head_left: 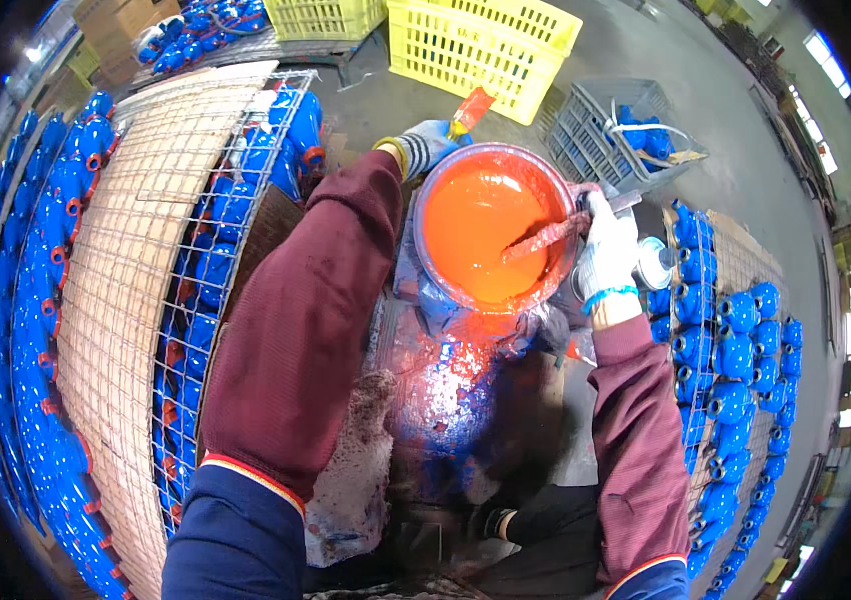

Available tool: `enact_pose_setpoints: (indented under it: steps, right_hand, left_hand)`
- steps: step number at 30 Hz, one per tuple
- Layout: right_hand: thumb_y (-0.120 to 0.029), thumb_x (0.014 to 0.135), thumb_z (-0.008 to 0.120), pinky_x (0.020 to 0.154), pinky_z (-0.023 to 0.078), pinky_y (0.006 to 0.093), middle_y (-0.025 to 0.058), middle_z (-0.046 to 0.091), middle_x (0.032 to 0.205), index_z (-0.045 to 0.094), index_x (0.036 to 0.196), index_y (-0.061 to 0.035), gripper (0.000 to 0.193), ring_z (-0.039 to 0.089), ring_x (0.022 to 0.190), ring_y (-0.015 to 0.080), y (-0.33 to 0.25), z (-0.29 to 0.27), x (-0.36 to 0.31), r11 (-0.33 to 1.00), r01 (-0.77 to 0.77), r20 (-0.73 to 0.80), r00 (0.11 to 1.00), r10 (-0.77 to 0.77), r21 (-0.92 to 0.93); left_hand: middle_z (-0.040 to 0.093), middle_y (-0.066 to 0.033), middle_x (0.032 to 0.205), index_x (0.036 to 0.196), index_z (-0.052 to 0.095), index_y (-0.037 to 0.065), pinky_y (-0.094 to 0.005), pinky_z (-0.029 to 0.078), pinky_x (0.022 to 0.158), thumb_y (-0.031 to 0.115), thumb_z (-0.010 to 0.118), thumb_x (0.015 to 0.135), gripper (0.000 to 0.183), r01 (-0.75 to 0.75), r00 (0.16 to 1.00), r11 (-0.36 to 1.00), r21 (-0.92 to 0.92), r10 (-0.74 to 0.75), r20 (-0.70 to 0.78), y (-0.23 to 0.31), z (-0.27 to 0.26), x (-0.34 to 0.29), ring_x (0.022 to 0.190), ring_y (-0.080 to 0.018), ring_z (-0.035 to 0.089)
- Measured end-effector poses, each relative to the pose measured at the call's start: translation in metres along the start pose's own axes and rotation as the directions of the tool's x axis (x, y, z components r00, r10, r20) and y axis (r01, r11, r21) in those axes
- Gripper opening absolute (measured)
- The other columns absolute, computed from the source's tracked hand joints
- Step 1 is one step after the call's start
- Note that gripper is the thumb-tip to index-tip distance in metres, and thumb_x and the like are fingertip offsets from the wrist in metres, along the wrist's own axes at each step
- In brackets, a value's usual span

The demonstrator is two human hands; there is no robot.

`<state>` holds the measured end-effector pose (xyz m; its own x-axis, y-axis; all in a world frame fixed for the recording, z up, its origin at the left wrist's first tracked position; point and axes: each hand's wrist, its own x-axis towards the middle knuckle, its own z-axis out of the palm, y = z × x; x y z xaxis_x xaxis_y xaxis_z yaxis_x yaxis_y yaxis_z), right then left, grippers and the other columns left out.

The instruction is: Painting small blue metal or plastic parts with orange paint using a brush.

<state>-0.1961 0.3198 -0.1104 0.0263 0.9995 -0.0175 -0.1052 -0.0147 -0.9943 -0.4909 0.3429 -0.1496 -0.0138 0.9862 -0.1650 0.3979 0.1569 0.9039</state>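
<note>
In front of me stands a round tub (422, 247) of bright orange-red paint (475, 240). My left hand (427, 146), in a grey glove with a striped cuff, is closed at the tub's far left rim. A paintbrush (470, 110) with an orange-coated head sticks up from it. My right hand (607, 245), in a white glove, is closed at the right rim around a flat stick (543, 240). The stick's paint-covered lower end slants down into the paint, and its other end juts out past my fingers. Beside that hand is a small round tin (653, 262).
Wire mesh racks (180, 200) with blue-painted, red-rimmed castings line my left. More blue castings (730, 400) stand in rows at right. Beyond the tub are a yellow crate (485, 50) and a grey crate (600, 135) holding blue parts. Paint splashes cover the surface (445, 390) before me.
</note>
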Motion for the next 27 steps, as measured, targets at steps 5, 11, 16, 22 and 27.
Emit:
enact_pose_setpoints:
  steps: [5, 11, 16, 22, 27]
  right_hand:
    - [-0.019, 0.088, 0.064, 0.066, 0.047, 0.0276, 0.0045, 0.063, 0.088, 0.063, 0.105, -0.0003, 0.025, 0.057, 0.077, 0.0138, 0.0, -0.002, 0.014, 1.0, -0.005, -0.038, 0.999, 0.006, 0.002]
    - [-0.027, 0.087, 0.067, 0.066, 0.046, 0.03, 0.0046, 0.063, 0.087, 0.065, 0.101, -0.001, 0.029, 0.056, 0.075, 0.0142, 0.003, 0.007, 0.009, 0.998, 0.051, -0.001, 0.999, -0.051, -0.029]
    - [-0.029, 0.088, 0.066, 0.065, 0.045, 0.0314, 0.0054, 0.062, 0.086, 0.065, 0.099, -0.0015, 0.03, 0.053, 0.072, 0.0146, -0.004, 0.008, 0.002, 0.974, -0.004, -0.077, 0.997, -0.014, -0.227]
    - [-0.033, 0.088, 0.065, 0.067, 0.045, 0.0352, 0.0089, 0.06, 0.079, 0.064, 0.099, 0.0021, 0.037, 0.054, 0.072, 0.0183, 0.002, -0.001, 0.004, 0.867, 0.062, -0.022, 0.996, -0.084, -0.494]
    - [-0.028, 0.097, 0.046, 0.074, 0.048, 0.0417, 0.0188, 0.061, 0.09, 0.06, 0.125, -0.0198, 0.033, 0.061, 0.082, 0.0279, 0.008, -0.002, 0.009, 0.607, 0.229, 0.126, 0.97, -0.207, -0.761]
  left_hand:
    - [0.067, -0.0068, 0.101, 0.109, 0.063, 0.006, -0.0334, 0.047, 0.082, 0.035, 0.067, 0.087, 0.037, -0.128, 0.985, 0.986, 0.11, 0.113, 0.131, 0.01, 0.007, -0.003, 0.089, -0.014, 0.058]
    - [0.069, -0.01, 0.088, 0.103, 0.068, 0.007, -0.0341, 0.05, 0.072, 0.04, 0.066, 0.084, 0.039, -0.204, 0.979, 0.961, 0.188, 0.203, 0.026, -0.015, -0.006, -0.004, 0.077, -0.0182, 0.063]
    - [0.069, -0.0075, 0.087, 0.105, 0.067, 0.005, -0.0334, 0.05, 0.07, 0.041, 0.069, 0.083, 0.042, -0.119, 0.99, 0.992, 0.033, 0.121, -0.07, -0.019, -0.002, -0.01, 0.076, -0.0148, 0.061]
    - [0.068, -0.0048, 0.094, 0.109, 0.066, 0.004, -0.0317, 0.049, 0.078, 0.035, 0.07, 0.084, 0.04, -0.122, 0.992, 0.99, 0.064, 0.122, -0.001, -0.016, -0.007, -0.012, 0.084, -0.0124, 0.06]
    - [0.069, -0.0073, 0.092, 0.107, 0.067, 0.004, -0.032, 0.049, 0.076, 0.044, 0.068, 0.083, 0.046, -0.147, 0.989, 0.98, 0.131, 0.149, -0.006, -0.024, -0.016, -0.007, 0.081, -0.0144, 0.061]
